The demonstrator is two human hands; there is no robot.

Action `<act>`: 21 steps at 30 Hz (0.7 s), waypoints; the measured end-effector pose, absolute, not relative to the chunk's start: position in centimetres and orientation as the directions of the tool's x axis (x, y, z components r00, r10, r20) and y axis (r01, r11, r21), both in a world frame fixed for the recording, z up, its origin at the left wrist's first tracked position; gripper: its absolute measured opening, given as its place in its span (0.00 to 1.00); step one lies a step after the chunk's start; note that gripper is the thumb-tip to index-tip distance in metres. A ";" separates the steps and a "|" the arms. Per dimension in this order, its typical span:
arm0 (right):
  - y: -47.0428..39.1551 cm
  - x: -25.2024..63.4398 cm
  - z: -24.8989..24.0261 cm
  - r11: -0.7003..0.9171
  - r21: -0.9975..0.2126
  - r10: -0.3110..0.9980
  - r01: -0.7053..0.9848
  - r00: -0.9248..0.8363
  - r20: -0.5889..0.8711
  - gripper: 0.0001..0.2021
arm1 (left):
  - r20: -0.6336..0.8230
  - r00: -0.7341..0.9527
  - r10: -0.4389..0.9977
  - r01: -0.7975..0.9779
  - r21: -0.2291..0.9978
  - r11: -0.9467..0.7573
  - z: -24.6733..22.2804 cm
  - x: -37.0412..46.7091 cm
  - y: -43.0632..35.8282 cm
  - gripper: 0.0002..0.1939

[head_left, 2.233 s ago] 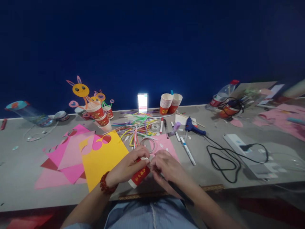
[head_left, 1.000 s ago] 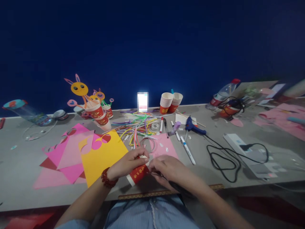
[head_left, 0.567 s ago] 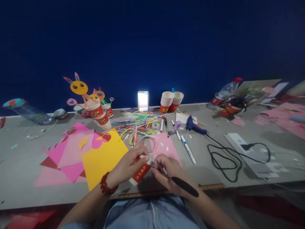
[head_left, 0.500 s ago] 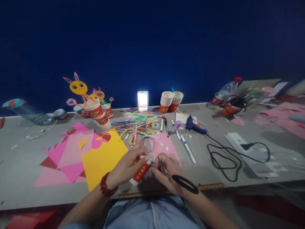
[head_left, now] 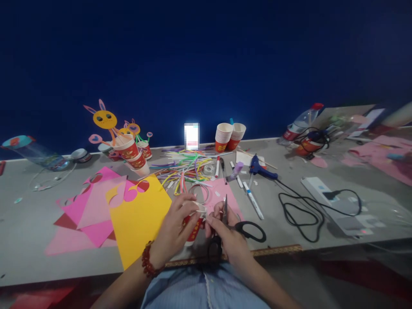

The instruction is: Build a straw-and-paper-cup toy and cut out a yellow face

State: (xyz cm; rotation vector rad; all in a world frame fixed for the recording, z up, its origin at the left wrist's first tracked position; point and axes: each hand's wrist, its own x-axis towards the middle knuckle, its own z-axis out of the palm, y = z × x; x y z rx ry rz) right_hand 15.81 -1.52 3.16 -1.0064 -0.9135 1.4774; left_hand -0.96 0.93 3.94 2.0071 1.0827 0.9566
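Near the table's front edge, my left hand (head_left: 175, 223) is wrapped round the top of a red and white paper cup (head_left: 194, 231). A red bead bracelet circles that wrist. My right hand (head_left: 227, 229) holds black-handled scissors (head_left: 249, 231), blades pointing up and away from me. Its thumb and fingertips are pinched at the cup's rim, close to my left fingertips; what small piece they pinch is too small to make out. Beneath and beyond the hands lies a pink sheet (head_left: 227, 195). A yellow sheet (head_left: 138, 219) with cut-outs is left of the cup.
Colourful pipe cleaners (head_left: 183, 167) lie in a heap behind the hands. Stacked cups (head_left: 222, 139) and a lit screen (head_left: 192, 136) stand at the back. A blue glue gun (head_left: 262, 168), markers (head_left: 253, 201) and a power strip (head_left: 334, 206) are to the right; decorated cups (head_left: 125, 148) stand left.
The cup has turned more upright in my left hand. The scissors have swung so their blades point upward and both handle loops show. My right fingertips have moved up to the cup's rim.
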 end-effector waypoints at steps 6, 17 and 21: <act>-2.1 16.1 3.1 -0.182 -0.915 0.983 -0.361 -0.075 -0.166 0.11 | 0.316 0.245 0.917 0.236 0.897 -0.372 2.7 -0.8 0.6 0.06; -1.5 18.4 1.7 0.191 -0.971 0.978 0.145 -0.110 0.177 0.12 | 0.155 0.199 0.968 -0.082 0.987 -0.141 0.0 0.0 0.0 0.21; -1.0 18.4 1.5 0.481 -0.830 0.874 0.284 -0.229 0.428 0.10 | 0.316 0.265 0.911 -0.077 0.949 -0.307 -0.7 -0.3 -0.1 0.41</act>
